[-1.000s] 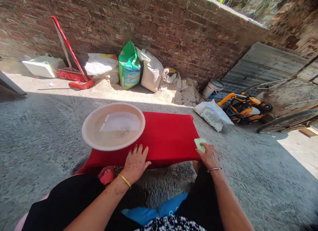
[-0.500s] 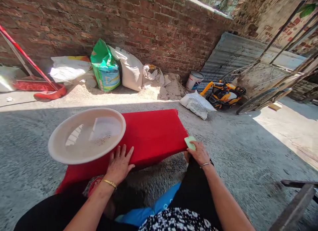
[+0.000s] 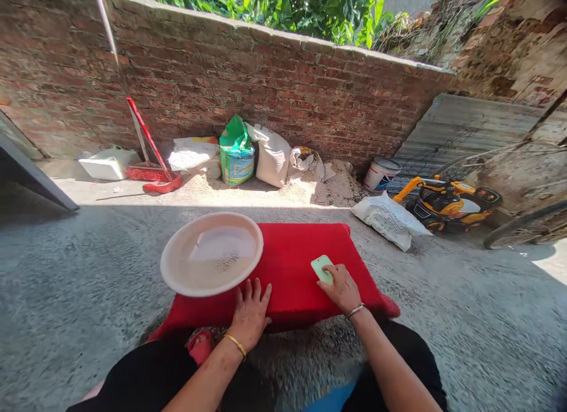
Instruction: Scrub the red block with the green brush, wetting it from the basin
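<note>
A red cloth point(image 3: 301, 252) covers a low table or bench in front of me and hangs over its near edge. My right hand point(image 3: 342, 288) grips a pale green, flat rounded-corner block point(image 3: 322, 269), shaped like the back of a scrubbing brush; its underside is hidden against the cloth. Flat on the cloth's near edge lies my left hand point(image 3: 250, 314), fingers spread, holding nothing. Just beyond those fingers, a wide pale basin point(image 3: 167, 270) stands on the left part of the cloth, with what looks like clear water inside.
Along the brick wall point(image 3: 310, 99) stand a green-and-blue sack point(image 3: 237, 158), a white sack point(image 3: 271, 158) and a bucket point(image 3: 381, 174). A red dustpan point(image 3: 163, 184) is at left. A white bag point(image 3: 390, 217) and a yellow toy digger point(image 3: 452, 202) lie right of the table.
My right hand has carried the green block from the cloth's right edge inward onto its top. The left hand stays flat near the basin. The view has tilted up and turned left.
</note>
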`<state>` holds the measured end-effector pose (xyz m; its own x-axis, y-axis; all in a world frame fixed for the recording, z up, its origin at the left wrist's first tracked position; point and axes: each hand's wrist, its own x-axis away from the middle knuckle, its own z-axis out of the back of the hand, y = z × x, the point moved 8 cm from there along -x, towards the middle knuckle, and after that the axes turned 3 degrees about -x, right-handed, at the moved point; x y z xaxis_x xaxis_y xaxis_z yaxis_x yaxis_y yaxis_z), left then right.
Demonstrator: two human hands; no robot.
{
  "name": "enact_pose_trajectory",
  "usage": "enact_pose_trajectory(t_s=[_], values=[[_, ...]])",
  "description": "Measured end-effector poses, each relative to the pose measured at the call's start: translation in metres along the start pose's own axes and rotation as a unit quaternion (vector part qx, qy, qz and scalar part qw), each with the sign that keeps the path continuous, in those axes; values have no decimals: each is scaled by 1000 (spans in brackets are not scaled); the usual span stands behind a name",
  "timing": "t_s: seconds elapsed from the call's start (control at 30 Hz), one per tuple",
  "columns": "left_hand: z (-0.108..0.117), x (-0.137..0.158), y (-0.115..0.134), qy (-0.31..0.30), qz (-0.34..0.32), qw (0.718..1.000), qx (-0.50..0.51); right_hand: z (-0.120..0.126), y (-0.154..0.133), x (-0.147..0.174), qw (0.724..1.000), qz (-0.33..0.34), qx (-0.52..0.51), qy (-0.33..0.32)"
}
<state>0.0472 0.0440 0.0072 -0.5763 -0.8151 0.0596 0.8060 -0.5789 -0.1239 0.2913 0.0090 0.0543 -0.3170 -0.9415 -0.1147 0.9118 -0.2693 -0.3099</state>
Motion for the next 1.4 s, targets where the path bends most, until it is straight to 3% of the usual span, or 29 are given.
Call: enact_pose_trajectory(t_s=[0.1, 0.17, 0.27, 0.37, 0.5, 0.57, 0.63, 0.67, 0.77, 0.87, 0.97, 1.03, 1.07, 1.17, 1.3, 1.4], values=[[1, 2, -5, -6, -1, 1000, 24, -30, -83, -17, 993, 101, -15, -56], [2, 3, -8, -6, 0, 1000, 20, -48, -119, -24, 983, 154, -23, -94], [3, 3, -8, -8, -3, 1000, 6, -56, -119, -33, 978, 167, -28, -122], [1, 4, -5, -9, -3, 1000, -15, -34, -48, -42, 990, 73, -32, -113], [-2, 3, -1, -1, -7, 999, -41, 17, 91, -32, 994, -78, -6, -72], [-3, 3, 1, 8, -12, 999, -50, 43, 154, -17, 981, -188, 38, -33], [-4, 3, 3, 19, -16, 998, -57, 61, 186, -4, 964, -256, 71, 8], [-5, 3, 3, 24, -17, 998, -61, 65, 187, -1, 963, -258, 74, 21], [-5, 3, 5, 37, -21, 996, -73, 50, 138, -12, 983, -176, 36, 27], [-4, 2, 6, 41, -21, 996, -82, 11, 43, -31, 998, -46, -34, 4], [-3, 2, 5, 39, -20, 995, -86, -30, -45, -44, 994, 70, -71, -50], [-3, 2, 5, 41, -20, 995, -84, -44, -70, -49, 990, 103, -68, -70], [-4, 2, 5, 42, -20, 995, -83, -46, -70, -52, 990, 103, -63, -73], [-5, 4, 5, 42, -16, 996, -81, -32, -17, -58, 995, 32, -55, -71], [1, 4, 10, 33, -17, 994, -101, 19, 110, -46, 992, -117, -20, -35], [10, 2, 15, 26, -18, 993, -118, 57, 194, -17, 959, -277, 58, -1]])
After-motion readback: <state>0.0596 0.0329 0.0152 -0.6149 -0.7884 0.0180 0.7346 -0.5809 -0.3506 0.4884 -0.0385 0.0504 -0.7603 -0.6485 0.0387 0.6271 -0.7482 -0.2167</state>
